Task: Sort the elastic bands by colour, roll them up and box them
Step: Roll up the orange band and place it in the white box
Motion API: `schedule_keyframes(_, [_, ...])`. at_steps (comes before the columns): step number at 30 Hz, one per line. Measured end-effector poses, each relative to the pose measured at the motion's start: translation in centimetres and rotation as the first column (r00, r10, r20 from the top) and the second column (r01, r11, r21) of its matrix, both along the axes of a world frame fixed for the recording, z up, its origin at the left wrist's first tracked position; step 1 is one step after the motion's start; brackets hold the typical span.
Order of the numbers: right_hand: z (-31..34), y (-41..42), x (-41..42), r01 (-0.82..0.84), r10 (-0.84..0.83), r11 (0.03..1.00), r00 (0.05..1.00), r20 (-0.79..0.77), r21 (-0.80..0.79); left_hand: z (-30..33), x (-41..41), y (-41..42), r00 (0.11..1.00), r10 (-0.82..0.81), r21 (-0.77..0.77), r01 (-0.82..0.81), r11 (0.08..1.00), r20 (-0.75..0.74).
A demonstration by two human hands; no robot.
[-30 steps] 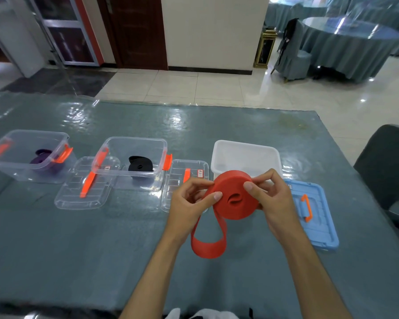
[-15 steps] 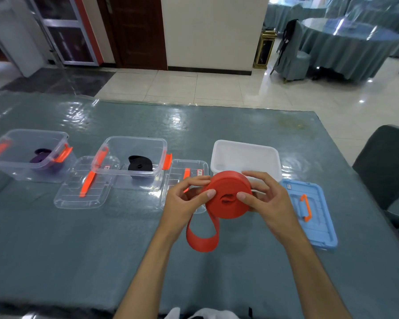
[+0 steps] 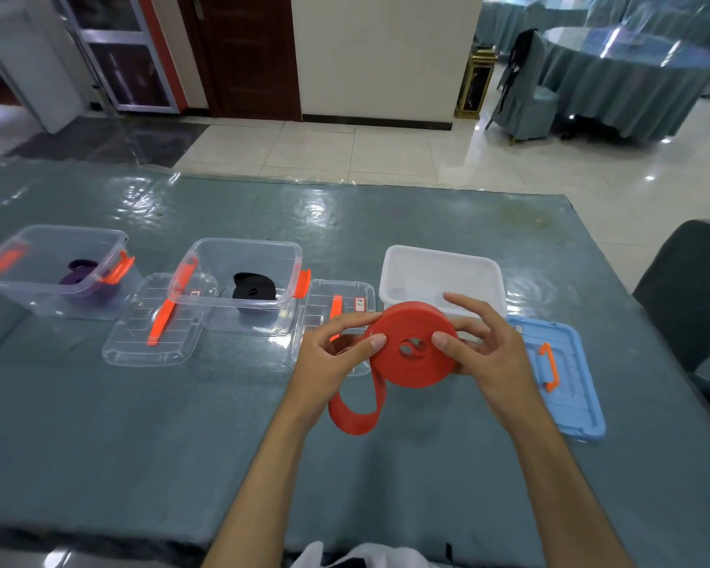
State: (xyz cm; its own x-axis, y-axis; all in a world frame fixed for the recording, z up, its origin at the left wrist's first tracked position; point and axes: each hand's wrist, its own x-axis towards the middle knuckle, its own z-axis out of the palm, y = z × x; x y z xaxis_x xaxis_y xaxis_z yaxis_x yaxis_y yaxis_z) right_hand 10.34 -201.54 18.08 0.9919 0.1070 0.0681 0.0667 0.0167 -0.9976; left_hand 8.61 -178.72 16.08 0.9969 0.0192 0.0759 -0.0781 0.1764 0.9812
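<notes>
Glossy grey-blue cloth covers the table (image 3: pixel 181 424), with tiled floor beyond. Above it, both hands hold a red elastic band roll (image 3: pixel 412 346): the left hand (image 3: pixel 337 358) and right hand (image 3: pixel 484 354) curl around its sides, thumbs pressed on the near face, a loose loop hanging below. Behind the roll sits a white box (image 3: pixel 441 276), a blue lid (image 3: pixel 566 375) beside it. Left of these, one clear box holds a black roll (image 3: pixel 253 286), another a purple roll (image 3: pixel 81 276).
</notes>
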Motion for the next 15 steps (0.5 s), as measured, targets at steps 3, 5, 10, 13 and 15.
schedule_keyframes(3, [-0.6, 0.4, -0.3, -0.011, 0.011, 0.999, 1.0, -0.006, 0.042, 0.1, 0.0, 0.2, 0.999, 0.038, -0.032, -0.038, 0.999, -0.012])
schedule_keyframes(5, [-1.0, 0.7, -0.4, -0.046, 0.047, 0.998, 0.998, -0.042, 0.038, 0.2, 0.2, 0.0, 0.994, 0.107, -0.021, -0.107, 0.994, -0.009])
schedule_keyframes(10, [-1.1, 0.6, -0.3, -0.072, 0.071, 0.997, 0.995, -0.07, -0.011, 0.1, 0.1, -0.9, 0.999, 0.044, 0.074, -0.044, 0.996, 0.0])
schedule_keyframes(13, [-1.2, 0.9, -0.5, -0.032, 0.032, 0.999, 0.999, -0.038, 0.006, -0.3, 0.1, -0.3, 0.998, -0.043, 0.087, 0.046, 0.995, -0.038])
schedule_keyframes(15, [-1.5, 1.2, -0.5, -0.003, 0.004, 1.0, 0.999, -0.04, 0.026, -0.4, 0.1, 0.1, 0.998, -0.043, 0.069, 0.046, 0.997, -0.037])
